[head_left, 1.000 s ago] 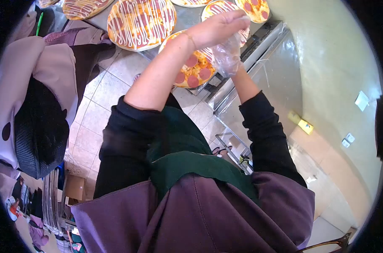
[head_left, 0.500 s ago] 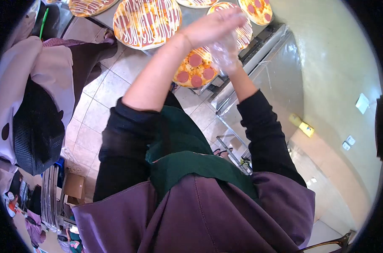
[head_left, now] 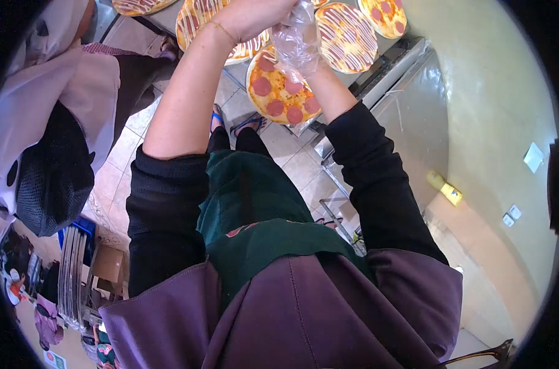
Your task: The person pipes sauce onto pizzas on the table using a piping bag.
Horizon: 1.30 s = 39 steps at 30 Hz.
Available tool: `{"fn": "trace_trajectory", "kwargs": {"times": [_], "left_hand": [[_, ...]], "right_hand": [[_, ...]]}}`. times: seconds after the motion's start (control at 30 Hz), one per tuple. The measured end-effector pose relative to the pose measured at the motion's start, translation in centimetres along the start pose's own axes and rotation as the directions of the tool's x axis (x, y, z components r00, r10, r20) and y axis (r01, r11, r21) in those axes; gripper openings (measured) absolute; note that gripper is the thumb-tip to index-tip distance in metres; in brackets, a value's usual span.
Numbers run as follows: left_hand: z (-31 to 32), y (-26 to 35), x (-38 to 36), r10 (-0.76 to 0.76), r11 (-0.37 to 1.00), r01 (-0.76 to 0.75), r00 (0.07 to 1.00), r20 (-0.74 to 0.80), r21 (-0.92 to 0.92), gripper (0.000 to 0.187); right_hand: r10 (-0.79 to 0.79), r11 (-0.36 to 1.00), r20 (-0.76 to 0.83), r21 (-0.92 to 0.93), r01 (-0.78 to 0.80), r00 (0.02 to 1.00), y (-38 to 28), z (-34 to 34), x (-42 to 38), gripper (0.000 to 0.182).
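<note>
My bare left hand [head_left: 255, 17] reaches in from the left at the top edge, a thin bracelet on its wrist. Its fingers run up against the clear plastic glove [head_left: 292, 46] and are partly cut off by the frame, so their grip is hidden. Inside that crinkled, loose glove is my right hand [head_left: 301, 31], its finger positions blurred by the plastic. Below and behind the glove lies a pizza with round sausage slices [head_left: 278, 92]. Just right of the hands is a pizza with white sauce stripes [head_left: 347, 40]; another striped pizza [head_left: 190, 27] is partly behind my left forearm.
A further sausage pizza [head_left: 384, 15] sits at the upper right, by the metal counter edge [head_left: 393, 67]. At left stands a person in a light purple garment [head_left: 64, 92] with a black mesh cap. Stacked metal trays [head_left: 73, 277] and a cardboard box [head_left: 109, 264] are lower left.
Both hands have shifted left and up in the view. My left hand, stretched out across the gloved right hand before, is now at the glove's left upper side. More of the sausage pizza shows.
</note>
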<state>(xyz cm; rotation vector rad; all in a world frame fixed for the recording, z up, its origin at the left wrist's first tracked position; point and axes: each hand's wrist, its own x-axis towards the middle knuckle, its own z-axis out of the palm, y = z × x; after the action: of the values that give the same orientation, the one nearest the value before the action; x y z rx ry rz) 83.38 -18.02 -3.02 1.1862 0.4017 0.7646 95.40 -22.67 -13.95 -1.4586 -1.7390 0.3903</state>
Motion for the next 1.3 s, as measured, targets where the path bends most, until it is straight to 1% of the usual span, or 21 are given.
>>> {"fn": "trace_trajectory", "kwargs": {"times": [0.13,0.2,0.23,0.3,0.43,0.5,0.53,0.6,0.63,0.7,0.77,0.8,0.83,0.93,1.0,1.03,1.1,1.13,1.2,1.23,1.3], "left_hand": [[2.8,-1.5,-1.1,-0.084,0.996,0.084,0.996,-0.010,-0.002,0.035],[5.3,-3.8,-1.1,-0.153,0.987,0.154,0.987,-0.042,0.038,0.044],[6.5,-5.9,-0.6,-0.120,0.993,0.120,0.993,0.002,0.017,0.047],[7.3,-6.9,-0.3,-0.085,0.996,0.086,0.995,0.047,-0.011,0.051],[6.7,-5.0,-1.0,-0.139,0.990,0.138,0.989,0.053,0.024,0.051],[4.7,-4.1,-1.3,-0.159,0.986,0.159,0.987,-0.003,0.048,0.049],[3.3,-4.2,-1.2,-0.120,0.991,0.122,0.992,-0.049,0.049,0.048],[1.3,-2.7,-1.2,-0.081,0.994,0.087,0.992,-0.098,0.063,0.047],[0.4,-1.5,-1.0,-0.044,0.999,0.043,0.999,-0.031,-0.025,0.034],[-0.1,-0.9,-0.9,-0.002,0.993,0.006,0.999,0.033,-0.114,0.027],[0.1,-1.6,-0.9,-0.002,1.000,0.001,1.000,0.006,0.024,0.028],[0.4,-3.2,-1.6,-0.067,0.985,0.074,0.996,-0.054,0.154,0.047],[1.1,-4.9,-1.7,-0.062,0.987,0.069,0.997,-0.052,0.147,0.047],[5.7,-6.1,-1.7,-0.103,0.988,0.101,0.995,-0.004,-0.120,0.043],[7.2,-6.7,-1.8,-0.068,0.996,0.069,0.997,0.030,-0.050,0.040],[7.3,-6.7,-2.0,-0.066,0.996,0.067,0.997,0.028,-0.052,0.040],[7.5,-5.9,-2.4,-0.099,0.994,0.098,0.995,-0.016,-0.046,0.038],[6.9,-5.5,-2.3,-0.099,0.994,0.098,0.995,-0.017,-0.041,0.038],[4.5,-4.0,-2.3,-0.123,0.992,0.123,0.992,0.031,0.025,0.038],[3.4,-3.5,-2.5,-0.128,0.991,0.127,0.991,0.027,0.033,0.038],[1.5,-2.5,-2.5,-0.071,0.989,0.073,0.997,-0.026,0.125,0.036]], "right_hand": [[0.147,0.925,0.352,0.281,-0.255,0.924,-0.4,-4.5,-3.3,0.044],[0.498,0.033,0.325,0.919,-0.392,0.804,-4.0,-6.7,-4.9,0.036],[0.500,0.043,0.322,0.918,-0.395,0.804,-2.6,-7.6,-5.8,0.036],[0.578,0.558,0.341,0.499,-0.663,0.742,1.5,-9.2,-8.9,0.052],[0.544,0.420,0.309,0.705,-0.572,0.780,0.8,-8.2,-8.9,0.052],[0.443,0.084,0.374,0.888,-0.452,0.815,-2.5,-6.7,-6.4,0.054],[0.439,0.074,0.376,0.890,-0.450,0.816,-2.3,-5.5,-5.5,0.054],[0.182,0.867,0.131,0.446,-0.222,0.974,-0.8,-3.0,-2.9,0.018],[0.182,0.863,0.131,0.454,-0.222,0.975,-0.5,-1.9,-2.2,0.018],[-0.009,1.000,0.164,-0.014,0.012,0.986,-1.7,-1.0,-0.2,0.010],[-0.125,0.992,0.020,-0.032,0.125,0.992,-3.6,-2.8,-1.7,0.008],[0.280,0.813,0.093,0.506,-0.287,0.956,-3.2,-3.4,-3.1,0.012],[0.534,0.236,0.358,0.807,-0.541,0.766,-2.8,-4.1,-4.3,0.017],[0.531,0.164,0.302,0.880,-0.446,0.791,-4.1,-7.0,-6.3,0.033],[0.690,0.103,0.424,0.746,-0.658,0.587,-2.0,-8.7,-8.6,0.042],[0.689,0.105,0.424,0.743,-0.660,0.587,-1.1,-8.7,-9.0,0.042],[0.512,0.761,0.331,0.254,-0.597,0.793,-1.1,-8.4,-8.6,0.042],[0.509,0.761,0.331,0.259,-0.595,0.795,-1.1,-8.2,-8.5,0.042],[0.510,0.238,0.404,0.782,-0.576,0.759,-3.7,-6.5,-6.9,0.054],[0.506,0.230,0.407,0.786,-0.574,0.761,-3.2,-5.5,-6.4,0.054],[0.325,0.791,0.358,0.405,-0.459,0.876,-1.7,-3.2,-4.5,0.057]]}}
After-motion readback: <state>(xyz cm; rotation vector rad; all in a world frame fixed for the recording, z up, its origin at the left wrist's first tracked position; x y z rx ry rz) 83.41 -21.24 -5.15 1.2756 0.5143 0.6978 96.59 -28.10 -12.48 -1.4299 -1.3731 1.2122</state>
